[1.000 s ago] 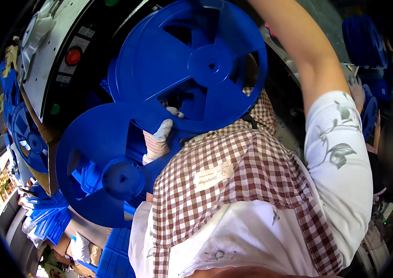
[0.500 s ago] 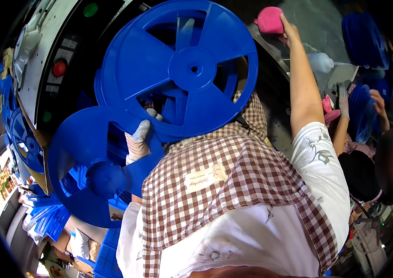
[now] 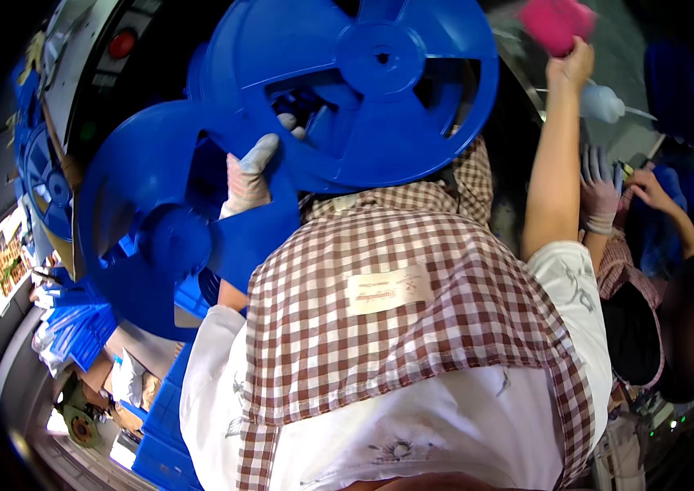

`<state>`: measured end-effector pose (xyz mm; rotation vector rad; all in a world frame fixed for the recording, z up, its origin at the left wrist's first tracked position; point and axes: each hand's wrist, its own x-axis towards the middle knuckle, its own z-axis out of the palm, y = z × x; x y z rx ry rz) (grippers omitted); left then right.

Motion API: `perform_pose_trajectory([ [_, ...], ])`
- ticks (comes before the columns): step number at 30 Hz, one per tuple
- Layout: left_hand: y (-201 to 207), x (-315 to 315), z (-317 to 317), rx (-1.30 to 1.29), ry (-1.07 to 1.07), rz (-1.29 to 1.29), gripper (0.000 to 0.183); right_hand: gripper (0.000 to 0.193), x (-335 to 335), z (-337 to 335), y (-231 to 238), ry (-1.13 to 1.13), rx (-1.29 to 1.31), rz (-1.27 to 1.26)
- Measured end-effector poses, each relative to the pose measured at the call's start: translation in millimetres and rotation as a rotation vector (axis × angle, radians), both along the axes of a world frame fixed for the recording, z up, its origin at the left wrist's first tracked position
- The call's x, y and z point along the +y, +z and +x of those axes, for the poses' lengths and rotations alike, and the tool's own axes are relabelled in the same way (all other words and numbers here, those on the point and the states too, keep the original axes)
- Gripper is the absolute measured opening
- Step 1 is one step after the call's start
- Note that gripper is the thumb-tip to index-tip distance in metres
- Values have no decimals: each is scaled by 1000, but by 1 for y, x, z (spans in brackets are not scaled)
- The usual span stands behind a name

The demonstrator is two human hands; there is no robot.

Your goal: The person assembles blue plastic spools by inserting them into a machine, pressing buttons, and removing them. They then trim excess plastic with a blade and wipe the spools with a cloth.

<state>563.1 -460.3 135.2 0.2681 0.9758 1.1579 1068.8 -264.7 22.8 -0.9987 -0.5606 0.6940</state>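
Note:
My left hand (image 3: pixel 248 176), in a striped glove with grey fingertips, grips a blue plastic reel flange (image 3: pixel 261 237) at the left. Its thumb lies over the flange where this meets the rim of a larger blue reel (image 3: pixel 379 135). Some grey fingertips show through a window of that larger reel, which stands in front of my apron. Whether the hand also grips the larger rim I cannot tell. Out at the upper right, my bare right hand (image 3: pixel 572 64) is closed on a folded pink cloth (image 3: pixel 556 23), smeared by motion, above a grey worktop (image 3: pixel 633 65).
A white squeeze bottle (image 3: pixel 601 104) lies on the worktop. At the right a co-worker's gloved hand (image 3: pixel 601 184) and bare hand (image 3: pixel 654 188) are near more blue reels (image 3: pixel 678 94). A machine panel with a red button (image 3: pixel 122 43) stands upper left. Blue crates (image 3: pixel 171 434) are lower left.
The view has shifted, so both reels sit higher in the picture. My right hand with the pink cloth has moved up and to the right. My left hand keeps its grip.

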Motion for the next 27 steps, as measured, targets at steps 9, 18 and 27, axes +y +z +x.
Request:
perform_pose_trajectory([
  [9,-6,14,-11,259,-135,320,46,40,-83,-298,144,656,-1247,542],
  [18,-23,33,4,124,-31,441,63,38,-81,-388,145,101,-1288,460],
  [27,-25,20,-2,260,-143,467,75,59,-79,-355,163,626,-1339,383],
])
